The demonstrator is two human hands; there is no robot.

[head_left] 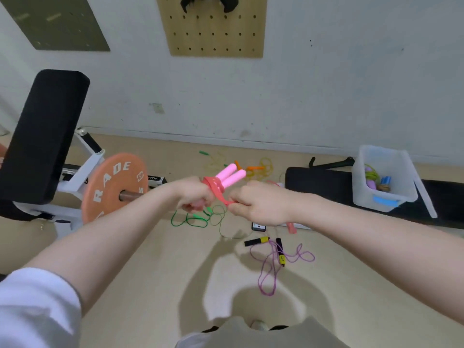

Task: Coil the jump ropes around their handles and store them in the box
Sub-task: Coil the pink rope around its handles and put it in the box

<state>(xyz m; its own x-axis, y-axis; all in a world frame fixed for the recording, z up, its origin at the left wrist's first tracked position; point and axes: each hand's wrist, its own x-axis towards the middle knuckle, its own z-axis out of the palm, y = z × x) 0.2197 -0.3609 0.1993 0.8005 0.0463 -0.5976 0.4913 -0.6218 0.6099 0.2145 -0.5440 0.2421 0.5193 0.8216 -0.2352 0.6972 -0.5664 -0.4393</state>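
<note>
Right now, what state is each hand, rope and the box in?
Left hand: grips the pink handles, held together.
Right hand: pinches the red cord, partly wound round the handles.
Purple rope: loose on floor.
Green rope: loose on floor.
Orange-handled rope: loose on floor.
Box: open, some ropes inside.

Even, fairly bright indoor light falls from above and behind, casting the person's soft shadow on the floor (pixel 160 272). Wide-angle bending curves the wall (pixel 326 84) above that floor. Slight overall softness, no glare.
</note>
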